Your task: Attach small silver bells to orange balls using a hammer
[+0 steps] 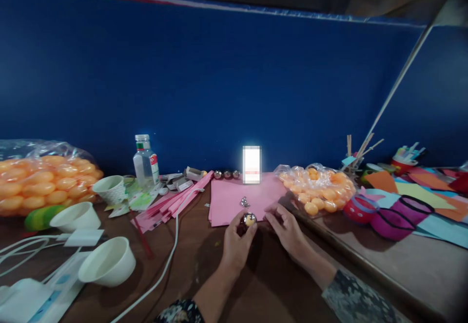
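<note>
Between the thumb and fingers of my left hand is a shiny silver ball with a yellow-orange patch on its face. Just to its right, apart from the ball, my right hand has thumb and forefinger drawn together; whatever may be in that pinch is too small to make out. Both hands are at the front edge of a stack of pink paper. A small cluster of shiny metal bits lies on the paper beyond the ball. Several more silver balls stand in a row along the back of the stack.
Bags of orange balls flank the work spot; the smaller bag lies right. Left are white cups, a bottle, pink strips, a white cable and a power strip. Purple pouches sit right.
</note>
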### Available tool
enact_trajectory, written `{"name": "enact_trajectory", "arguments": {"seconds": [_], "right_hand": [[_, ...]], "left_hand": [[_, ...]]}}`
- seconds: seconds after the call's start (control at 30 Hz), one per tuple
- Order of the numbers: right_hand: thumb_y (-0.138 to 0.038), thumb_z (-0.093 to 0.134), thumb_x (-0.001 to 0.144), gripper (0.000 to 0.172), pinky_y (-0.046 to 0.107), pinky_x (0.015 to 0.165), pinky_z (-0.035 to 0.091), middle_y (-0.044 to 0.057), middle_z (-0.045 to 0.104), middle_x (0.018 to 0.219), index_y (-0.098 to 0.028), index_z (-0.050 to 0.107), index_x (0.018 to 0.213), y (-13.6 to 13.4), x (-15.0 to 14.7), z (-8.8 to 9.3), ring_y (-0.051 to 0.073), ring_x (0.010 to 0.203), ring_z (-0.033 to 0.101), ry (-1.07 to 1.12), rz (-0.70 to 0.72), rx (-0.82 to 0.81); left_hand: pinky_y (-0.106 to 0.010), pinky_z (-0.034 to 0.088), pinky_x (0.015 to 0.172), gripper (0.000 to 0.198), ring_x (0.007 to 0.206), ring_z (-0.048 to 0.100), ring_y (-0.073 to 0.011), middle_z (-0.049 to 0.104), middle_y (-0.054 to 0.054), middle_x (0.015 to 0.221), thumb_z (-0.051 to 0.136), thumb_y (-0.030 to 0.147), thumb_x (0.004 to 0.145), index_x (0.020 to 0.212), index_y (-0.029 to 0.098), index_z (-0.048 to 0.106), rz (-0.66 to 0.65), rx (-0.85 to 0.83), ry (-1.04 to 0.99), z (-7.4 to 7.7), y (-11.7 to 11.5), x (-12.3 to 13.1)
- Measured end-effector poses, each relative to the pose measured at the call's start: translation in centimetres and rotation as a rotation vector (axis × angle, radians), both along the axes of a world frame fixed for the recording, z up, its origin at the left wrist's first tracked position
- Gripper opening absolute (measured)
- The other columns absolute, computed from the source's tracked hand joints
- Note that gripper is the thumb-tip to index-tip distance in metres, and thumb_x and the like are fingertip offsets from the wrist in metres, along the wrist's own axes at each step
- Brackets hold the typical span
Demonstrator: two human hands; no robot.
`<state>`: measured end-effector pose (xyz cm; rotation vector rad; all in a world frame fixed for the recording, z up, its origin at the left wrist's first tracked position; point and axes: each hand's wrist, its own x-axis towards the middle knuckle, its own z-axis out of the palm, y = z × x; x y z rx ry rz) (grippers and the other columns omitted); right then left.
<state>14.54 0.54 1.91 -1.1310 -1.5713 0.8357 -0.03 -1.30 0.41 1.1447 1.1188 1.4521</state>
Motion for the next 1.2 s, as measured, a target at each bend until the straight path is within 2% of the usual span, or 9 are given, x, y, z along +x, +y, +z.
{"name": "enact_trajectory", "arguments": {"seconds": [0.07, 0.2, 0.3, 0.4, 0.63, 0.8, 0.97, 1.2], "right_hand": [[-0.037, 0.052, 0.079, 0.019, 0.027, 0.062, 0.046, 0.002, 0.059, 0.074, -0.020, 0.055, 0.087, -0.2, 0.0, -0.4, 0.016, 0.068, 0.056, 0.085, 0.030, -0.067], [-0.044, 0.054, 0.076, 0.028, 0.027, 0.059, 0.047, 0.003, 0.061, 0.069, -0.017, 0.059, 0.080, 0.1, -0.6, -0.9, 0.016, 0.062, 0.058, 0.249, 0.069, -0.194], [-0.042, 0.058, 0.073, 0.028, 0.028, 0.062, 0.049, 0.003, 0.063, 0.072, -0.016, 0.061, 0.082, 0.1, -0.8, -0.9, 0.015, 0.063, 0.059, 0.360, 0.093, -0.276], [-0.038, 0.062, 0.070, 0.025, 0.027, 0.064, 0.048, 0.002, 0.064, 0.074, -0.017, 0.061, 0.085, -0.1, -0.9, -0.8, 0.014, 0.065, 0.059, 0.401, 0.113, -0.284], [-0.030, 0.058, 0.075, 0.014, 0.022, 0.057, 0.040, -0.001, 0.059, 0.068, -0.017, 0.058, 0.077, -0.9, -1.3, -0.1, 0.010, 0.060, 0.051, 0.334, 0.157, -0.226], [-0.030, 0.059, 0.074, 0.015, 0.022, 0.059, 0.037, -0.002, 0.053, 0.064, -0.016, 0.056, 0.072, -1.0, -1.4, 0.1, 0.011, 0.062, 0.048, 0.309, 0.210, -0.235], [-0.031, 0.057, 0.076, 0.016, 0.023, 0.066, 0.039, 0.000, 0.055, 0.071, -0.016, 0.056, 0.071, -1.0, -1.3, 0.0, 0.013, 0.069, 0.050, 0.273, 0.246, -0.224], [-0.028, 0.057, 0.077, 0.015, 0.024, 0.067, 0.039, 0.001, 0.055, 0.073, -0.015, 0.057, 0.070, -1.0, -1.2, 0.0, 0.014, 0.072, 0.050, 0.170, 0.206, -0.181]], "left_hand": [[-0.030, 0.045, 0.084, 0.044, 0.093, 0.059, -0.0191, 0.064, -0.008, 0.103, 0.065, 0.027, 0.066, 0.107, 0.015, 0.056, 0.009, -0.006, 0.065, 0.2, -0.2, 0.0], [-0.029, 0.049, 0.073, 0.046, 0.080, 0.062, -0.0177, 0.065, -0.007, 0.093, 0.064, 0.027, 0.067, 0.109, 0.015, 0.052, -0.039, -0.026, 0.134, 0.2, -0.4, 0.1], [-0.029, 0.049, 0.074, 0.040, 0.082, 0.062, -0.0179, 0.065, -0.007, 0.093, 0.063, 0.026, 0.067, 0.104, 0.015, 0.053, -0.028, -0.017, 0.141, 0.0, -0.3, 0.1], [-0.030, 0.049, 0.076, 0.040, 0.084, 0.061, -0.0177, 0.064, -0.007, 0.095, 0.064, 0.024, 0.066, 0.104, 0.016, 0.053, -0.006, -0.019, 0.150, -0.1, -0.2, 0.0], [-0.027, 0.049, 0.074, 0.040, 0.082, 0.061, -0.0158, 0.063, -0.006, 0.094, 0.063, 0.019, 0.065, 0.103, 0.016, 0.052, -0.004, -0.021, 0.148, 0.1, -0.3, 0.0], [-0.027, 0.049, 0.073, 0.040, 0.081, 0.061, -0.0161, 0.064, -0.006, 0.093, 0.064, 0.019, 0.064, 0.102, 0.015, 0.054, 0.022, -0.020, 0.153, 0.0, -0.3, 0.0], [-0.026, 0.049, 0.074, 0.039, 0.081, 0.061, -0.0151, 0.064, -0.006, 0.092, 0.064, 0.017, 0.063, 0.101, 0.015, 0.054, 0.014, -0.022, 0.146, 0.3, -0.4, 0.1], [-0.026, 0.049, 0.075, 0.038, 0.082, 0.061, -0.0151, 0.064, -0.006, 0.092, 0.064, 0.013, 0.062, 0.099, 0.016, 0.056, 0.037, -0.019, 0.139, 0.4, -0.4, 0.2]]}}
